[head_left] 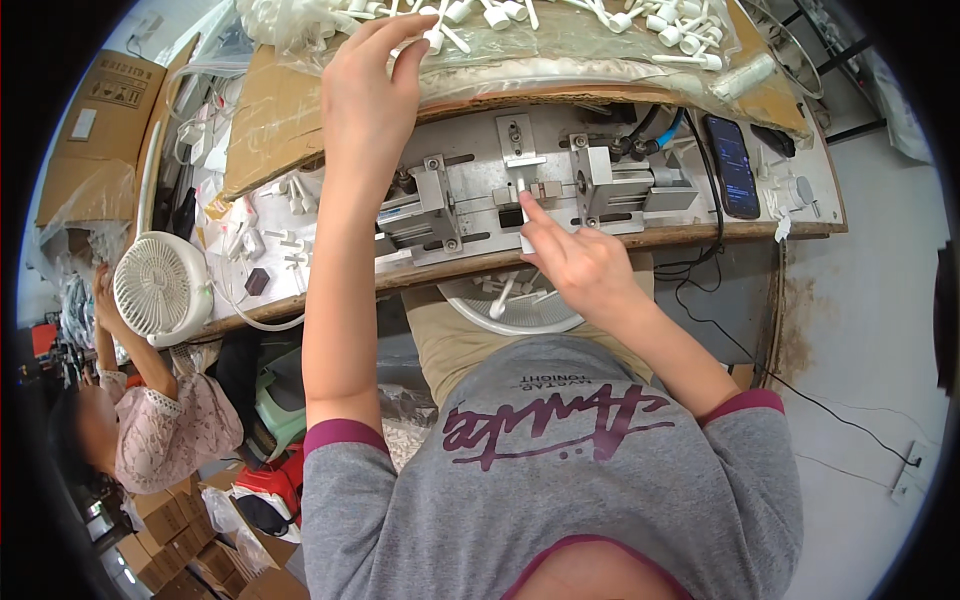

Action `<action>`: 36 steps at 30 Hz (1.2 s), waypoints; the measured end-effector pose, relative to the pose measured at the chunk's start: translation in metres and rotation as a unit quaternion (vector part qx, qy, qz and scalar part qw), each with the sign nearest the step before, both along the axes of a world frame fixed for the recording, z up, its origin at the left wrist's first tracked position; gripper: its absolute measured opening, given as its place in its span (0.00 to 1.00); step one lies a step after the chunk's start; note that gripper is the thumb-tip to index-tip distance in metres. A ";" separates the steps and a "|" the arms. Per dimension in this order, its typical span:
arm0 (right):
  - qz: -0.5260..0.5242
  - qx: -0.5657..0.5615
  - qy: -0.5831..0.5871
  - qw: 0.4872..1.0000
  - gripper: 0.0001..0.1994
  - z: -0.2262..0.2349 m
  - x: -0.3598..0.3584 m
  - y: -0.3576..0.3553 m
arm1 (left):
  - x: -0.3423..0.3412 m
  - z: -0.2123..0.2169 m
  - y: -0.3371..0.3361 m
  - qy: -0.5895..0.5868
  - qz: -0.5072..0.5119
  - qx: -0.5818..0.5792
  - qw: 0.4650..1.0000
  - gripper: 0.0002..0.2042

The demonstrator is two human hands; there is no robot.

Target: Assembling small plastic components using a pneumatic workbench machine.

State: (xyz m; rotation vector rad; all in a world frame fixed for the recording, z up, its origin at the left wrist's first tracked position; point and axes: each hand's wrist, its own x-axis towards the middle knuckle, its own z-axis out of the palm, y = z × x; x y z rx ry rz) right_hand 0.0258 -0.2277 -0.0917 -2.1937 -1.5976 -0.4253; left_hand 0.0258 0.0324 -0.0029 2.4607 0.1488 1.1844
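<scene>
Two hands work apart: the left hand holds its thumb and forefinger apart right by the loose white parts, which seem heaped there for easy reach, though I cannot tell whether its fingertips touch one. Toward the person from those fingertips, the right hand has its index fingertip at a slim white piece in the metal fixture, probably to steady it; whether the hidden thumb pinches it, I cannot tell. Below these fingers, a white basket sits under the bench edge, apparently as a handy catch for pieces.
</scene>
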 end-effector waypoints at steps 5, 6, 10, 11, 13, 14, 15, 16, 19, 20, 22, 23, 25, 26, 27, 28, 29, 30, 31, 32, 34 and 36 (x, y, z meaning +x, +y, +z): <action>0.009 -0.008 -0.036 0.999 0.10 0.000 0.005 0.014 | 0.030 -0.009 0.004 0.146 0.036 -0.008 0.989 0.12; 0.001 -0.018 -0.029 0.999 0.12 0.000 0.006 0.015 | 0.031 -0.008 0.002 0.145 0.029 -0.015 0.989 0.12; 0.011 -0.024 -0.037 0.999 0.12 0.006 0.008 0.017 | 0.018 0.003 -0.010 0.100 -0.018 -0.090 0.991 0.12; 0.010 -0.035 -0.038 0.999 0.13 0.007 0.008 0.017 | 0.009 0.008 -0.016 0.078 -0.035 -0.121 0.989 0.12; 0.022 -0.041 -0.014 0.999 0.13 0.012 0.009 0.019 | -0.014 0.015 -0.030 0.051 -0.052 -0.152 0.986 0.12; 0.035 -0.037 0.012 0.999 0.13 0.018 0.012 0.020 | -0.027 0.018 -0.036 0.037 -0.060 -0.166 0.984 0.12; 0.046 -0.031 0.037 0.998 0.14 0.026 0.016 0.022 | -0.039 0.018 -0.043 0.027 -0.073 -0.183 0.980 0.13; 0.047 0.008 0.079 0.996 0.14 0.038 0.025 0.026 | -0.050 0.016 -0.049 0.017 -0.088 -0.201 0.976 0.13; 0.011 0.159 0.142 0.977 0.13 0.081 0.068 0.048 | -0.075 0.005 -0.069 0.038 -0.110 -0.191 0.975 0.14; -0.025 0.223 0.124 0.967 0.13 0.092 0.084 0.062 | -0.084 0.000 -0.075 0.053 -0.111 -0.180 0.976 0.14; -0.092 0.234 0.028 0.968 0.12 0.109 0.123 0.098 | -0.096 -0.015 -0.086 0.079 -0.111 -0.142 0.980 0.15; -0.133 0.169 0.051 0.975 0.24 0.118 0.126 0.114 | -0.102 -0.022 -0.092 0.110 -0.109 -0.149 0.977 0.15; -0.197 0.058 0.106 0.973 0.43 0.123 0.141 0.149 | -0.106 -0.036 -0.101 0.127 -0.100 -0.115 0.980 0.16; -0.217 0.010 0.140 0.966 0.49 0.120 0.151 0.164 | -0.109 -0.040 -0.106 0.146 -0.090 -0.106 0.979 0.16; -0.223 -0.006 0.132 0.966 0.49 0.120 0.148 0.168 | -0.111 -0.046 -0.110 0.143 -0.097 -0.116 0.978 0.16; -0.229 -0.022 0.124 0.965 0.48 0.120 0.145 0.170 | -0.111 -0.049 -0.112 0.153 -0.094 -0.099 0.979 0.16; -0.235 -0.039 0.116 0.964 0.47 0.120 0.144 0.171 | -0.110 -0.057 -0.113 0.145 -0.091 -0.081 0.982 0.16; -0.226 -0.052 0.120 0.965 0.46 0.119 0.147 0.171 | -0.110 -0.063 -0.115 0.139 -0.086 -0.064 0.984 0.16; -0.217 -0.065 0.123 0.966 0.44 0.119 0.152 0.172 | -0.110 -0.067 -0.117 0.147 -0.082 -0.056 0.984 0.16; -0.208 -0.079 0.126 0.967 0.42 0.118 0.155 0.173 | -0.108 -0.069 -0.118 0.155 -0.079 -0.048 0.984 0.15; -0.190 -0.066 0.100 0.974 0.33 0.108 0.165 0.167 | -0.105 -0.074 -0.119 0.160 -0.073 -0.024 0.984 0.15; -0.178 -0.048 0.045 0.982 0.27 0.097 0.176 0.161 | -0.101 -0.081 -0.119 0.158 -0.073 0.008 0.985 0.15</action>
